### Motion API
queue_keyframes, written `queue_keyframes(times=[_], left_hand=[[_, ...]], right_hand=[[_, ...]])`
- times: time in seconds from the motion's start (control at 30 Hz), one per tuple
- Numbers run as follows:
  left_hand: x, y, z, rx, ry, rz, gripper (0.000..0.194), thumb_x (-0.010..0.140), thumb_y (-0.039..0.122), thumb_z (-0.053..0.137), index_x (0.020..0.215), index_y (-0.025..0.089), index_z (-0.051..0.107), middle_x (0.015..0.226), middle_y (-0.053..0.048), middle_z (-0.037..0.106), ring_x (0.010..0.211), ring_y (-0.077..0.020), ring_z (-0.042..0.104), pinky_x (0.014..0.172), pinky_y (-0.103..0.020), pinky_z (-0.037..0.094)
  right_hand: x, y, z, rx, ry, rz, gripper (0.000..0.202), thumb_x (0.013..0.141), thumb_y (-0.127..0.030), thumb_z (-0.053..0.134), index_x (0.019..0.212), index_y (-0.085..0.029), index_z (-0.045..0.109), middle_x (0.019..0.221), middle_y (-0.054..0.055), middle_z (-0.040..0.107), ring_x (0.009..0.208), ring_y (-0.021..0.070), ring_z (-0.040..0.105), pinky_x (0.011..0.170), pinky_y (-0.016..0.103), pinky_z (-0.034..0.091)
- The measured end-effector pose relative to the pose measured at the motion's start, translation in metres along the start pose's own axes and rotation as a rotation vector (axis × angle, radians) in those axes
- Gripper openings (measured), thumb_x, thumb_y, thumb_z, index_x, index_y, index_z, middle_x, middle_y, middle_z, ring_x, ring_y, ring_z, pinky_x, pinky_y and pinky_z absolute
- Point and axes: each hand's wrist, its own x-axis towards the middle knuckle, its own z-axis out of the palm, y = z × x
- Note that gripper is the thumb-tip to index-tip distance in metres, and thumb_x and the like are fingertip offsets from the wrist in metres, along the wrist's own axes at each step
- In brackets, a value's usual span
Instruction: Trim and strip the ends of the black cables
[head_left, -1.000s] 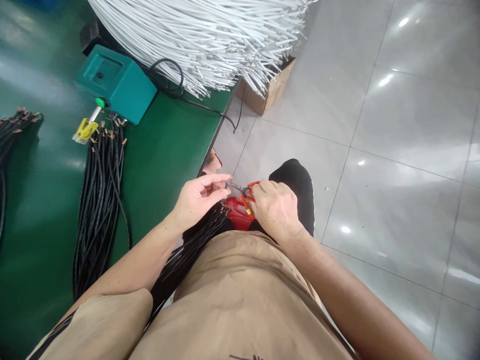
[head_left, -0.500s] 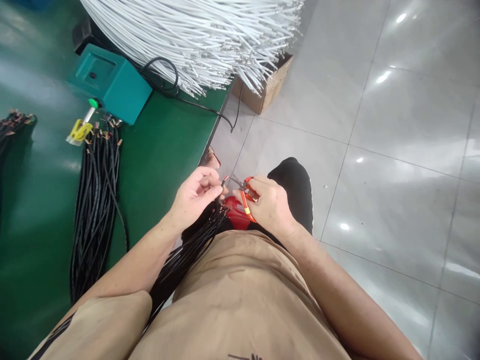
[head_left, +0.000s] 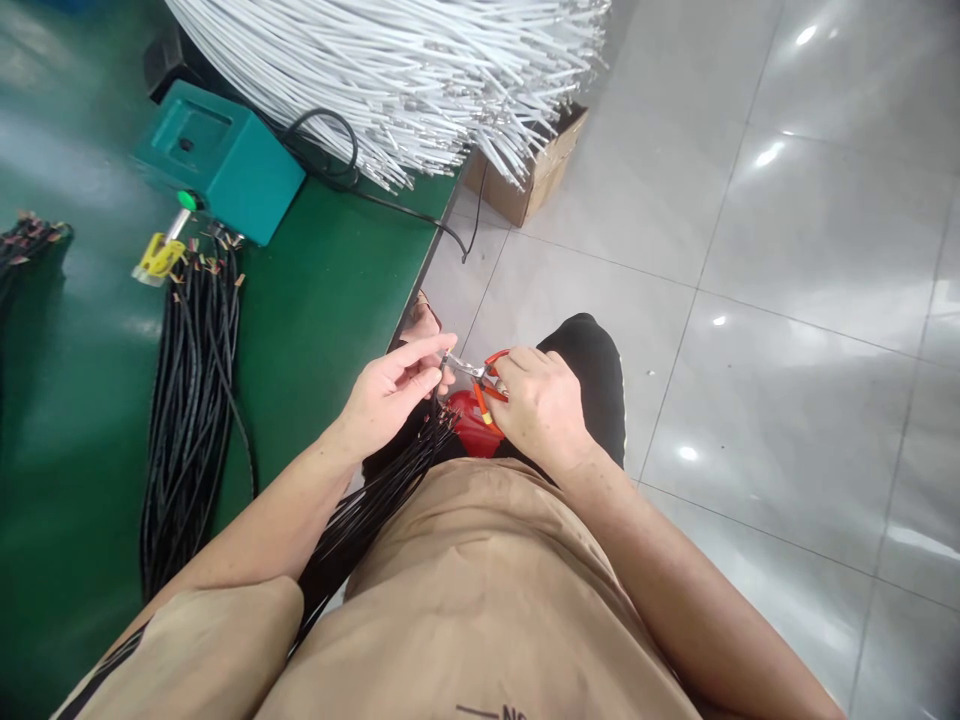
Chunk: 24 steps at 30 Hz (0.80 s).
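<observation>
Right hand (head_left: 541, 408) is wrapped around a pair of orange-handled cutters (head_left: 480, 378), tips pointing at the left hand (head_left: 391, 392). Left hand pinches the end of one black wire (head_left: 437, 385) between thumb and forefinger, right at the cutter tips. That wire comes off a black wire bundle (head_left: 375, 500) lying across the lap, just off the edge of the green table (head_left: 330, 290). A red container (head_left: 469, 425) sits right under the cutters. On the table, another black cable bunch (head_left: 191, 400) lies below a teal box (head_left: 221, 160).
</observation>
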Motion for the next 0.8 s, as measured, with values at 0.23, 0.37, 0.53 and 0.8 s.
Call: queue_keyframes(times=[0.23,0.37,0.53,0.8], left_hand=[[0.0,0.004,0.001,-0.01,-0.051,-0.01,0.035,0.085,0.022,0.06,0.119,0.018,0.064,0.08,-0.002,0.066,0.075,-0.0126,0.06,0.079,-0.03,0.051],[0.001,0.004,0.0,0.012,-0.072,-0.003,0.037,0.086,0.023,0.057,0.123,0.017,0.061,0.084,-0.004,0.067,0.075,-0.0129,0.06,0.081,-0.031,0.05],[0.0,0.003,0.0,0.097,-0.072,0.014,0.037,0.086,0.023,0.057,0.122,0.018,0.061,0.084,-0.003,0.066,0.077,-0.0132,0.059,0.082,-0.031,0.049],[0.0,0.002,0.001,0.112,-0.054,0.02,0.037,0.086,0.02,0.057,0.122,0.018,0.062,0.083,-0.002,0.063,0.08,-0.0122,0.059,0.082,-0.028,0.048]], right_hand=[[0.003,0.006,-0.003,-0.132,-0.056,-0.112,0.025,0.087,-0.023,0.048,0.07,-0.014,0.064,0.066,0.005,0.059,0.056,0.0138,0.041,0.058,0.03,0.024],[0.005,0.007,-0.006,-0.149,-0.107,-0.119,0.023,0.085,-0.024,0.051,0.07,-0.014,0.065,0.064,0.005,0.059,0.054,0.0133,0.041,0.056,0.029,0.024],[0.007,0.008,-0.011,-0.175,-0.206,-0.121,0.021,0.083,-0.023,0.052,0.068,-0.014,0.065,0.064,0.005,0.059,0.052,0.0124,0.041,0.054,0.029,0.022],[0.01,0.015,-0.013,-0.103,-0.269,-0.099,0.024,0.085,-0.026,0.053,0.066,-0.016,0.064,0.06,0.002,0.057,0.052,0.0109,0.041,0.052,0.028,0.019]])
